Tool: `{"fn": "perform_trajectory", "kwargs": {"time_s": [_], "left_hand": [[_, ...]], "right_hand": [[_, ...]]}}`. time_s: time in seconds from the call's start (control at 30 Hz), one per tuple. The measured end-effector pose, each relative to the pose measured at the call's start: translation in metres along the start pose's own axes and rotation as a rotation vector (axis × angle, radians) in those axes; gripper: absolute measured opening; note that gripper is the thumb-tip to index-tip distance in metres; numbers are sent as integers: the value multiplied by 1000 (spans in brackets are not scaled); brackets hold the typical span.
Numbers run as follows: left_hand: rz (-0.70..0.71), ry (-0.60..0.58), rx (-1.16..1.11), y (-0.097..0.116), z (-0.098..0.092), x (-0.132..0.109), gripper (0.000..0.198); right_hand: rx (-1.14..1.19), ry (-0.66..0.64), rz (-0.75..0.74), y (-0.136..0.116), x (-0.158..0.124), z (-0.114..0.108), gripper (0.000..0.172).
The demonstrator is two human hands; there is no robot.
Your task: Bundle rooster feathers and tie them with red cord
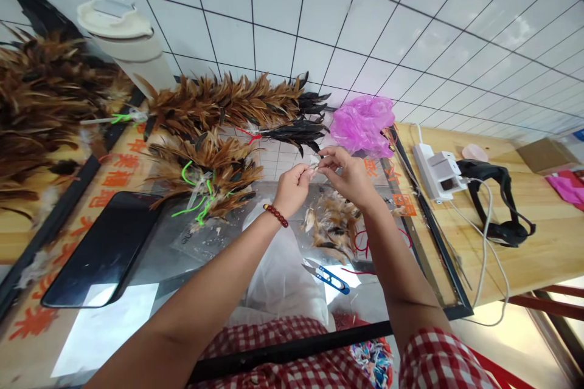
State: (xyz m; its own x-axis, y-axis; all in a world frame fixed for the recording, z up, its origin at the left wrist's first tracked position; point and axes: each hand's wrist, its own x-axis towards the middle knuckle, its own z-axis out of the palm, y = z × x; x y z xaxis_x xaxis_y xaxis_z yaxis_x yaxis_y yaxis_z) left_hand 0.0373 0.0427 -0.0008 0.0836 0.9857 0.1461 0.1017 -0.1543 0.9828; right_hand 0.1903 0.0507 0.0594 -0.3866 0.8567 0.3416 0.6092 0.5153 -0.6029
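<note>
My left hand [293, 187], with a dark red bead bracelet [276, 215] at the wrist, pinches a small whitish feather [314, 163] between thumb and finger. My right hand [347, 175] meets it from the right, its thumb and fingertips closed on the same feather. Most of the feather is hidden by the fingers. Just behind my hands lies a bundle of black feathers [292, 132] tied with red string [253, 136]. Below my right hand are loose brown feathers [335, 225] and blue thread snips [327, 276].
Left of my hands lies a brown feather bundle [228, 167] with green ties, beside a black phone [103, 249]. A long feather garland [228, 103], a white tumbler [132, 42] and a pink plastic bag [362, 124] stand along the tiled wall. A power strip [435, 170] sits right.
</note>
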Motion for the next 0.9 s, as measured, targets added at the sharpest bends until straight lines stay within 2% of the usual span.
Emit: {"fn": "perform_trajectory", "kwargs": {"time_s": [0.13,0.23,0.27,0.33,0.43,0.5,0.63,0.7,0.77,0.83,0.9], "left_hand": [[-28,-50,-78,-1,1,0,23],[-69,-7,-180,-2,0,2,23],[-88,38,-225,-2,0,3,23],[-122,141,-314,-1,-2,6,23],[-140,233,-428,1,-3,10,24],[-147,247,-477,1,-4,12,24],[-195,264,-511,3,-4,12,23],[-217,273,-520,4,-5,12,21],[-222,275,-522,6,-6,11,20],[-222,273,-516,7,-6,11,19],[-230,271,-507,8,-6,11,20]], "right_hand": [[-33,85,16,3,0,2,35],[-145,120,27,-2,1,-4,25],[-178,63,14,-6,0,-8,18],[-204,-181,-56,-17,-1,-13,9],[-206,-581,-152,-36,-6,-13,17],[-270,-707,-154,-48,-10,-7,21],[-406,-818,-111,-59,-16,10,27],[-421,-833,-94,-58,-16,16,20],[-362,-796,-84,-52,-13,17,15],[-169,-675,-23,-41,-8,14,14],[129,-486,127,-27,-4,10,10]]}}
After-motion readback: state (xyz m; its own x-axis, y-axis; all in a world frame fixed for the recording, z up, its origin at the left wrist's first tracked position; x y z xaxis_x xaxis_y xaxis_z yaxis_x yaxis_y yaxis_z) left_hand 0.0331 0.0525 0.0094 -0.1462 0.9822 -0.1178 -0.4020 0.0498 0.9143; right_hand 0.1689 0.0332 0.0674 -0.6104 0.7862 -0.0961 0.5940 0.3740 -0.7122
